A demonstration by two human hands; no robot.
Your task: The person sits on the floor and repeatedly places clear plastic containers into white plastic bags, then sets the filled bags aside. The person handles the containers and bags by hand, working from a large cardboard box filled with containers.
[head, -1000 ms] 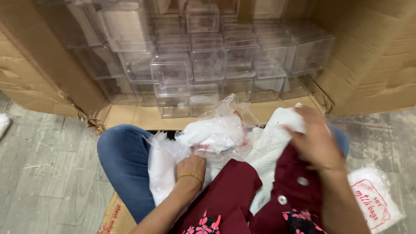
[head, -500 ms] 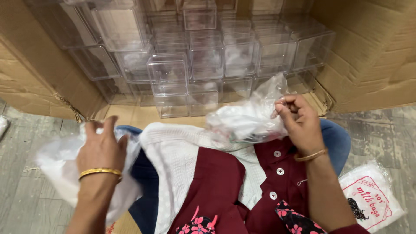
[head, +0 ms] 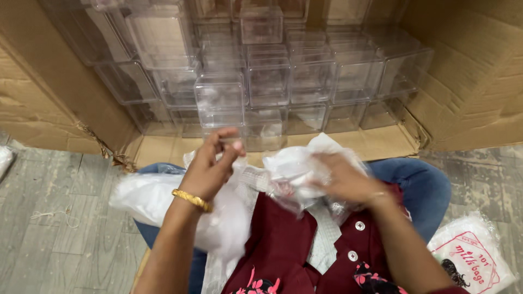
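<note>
Many clear plastic boxes (head: pixel 267 81) sit stacked inside the big cardboard carton (head: pixel 474 71) at the far side, each one looking empty. Near me, my right hand (head: pixel 348 179) closes around a crumpled clear plastic bag (head: pixel 297 166) above my lap. My left hand (head: pixel 210 166) pinches its fingers narrowly on a small clear piece, just above the white cloth (head: pixel 152 198) lying left.

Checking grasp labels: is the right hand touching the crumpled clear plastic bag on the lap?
Touching. The head view shows the right hand pressed onto the crumpled clear plastic bag, its fingers overlapping the film with no gap visible.
</note>
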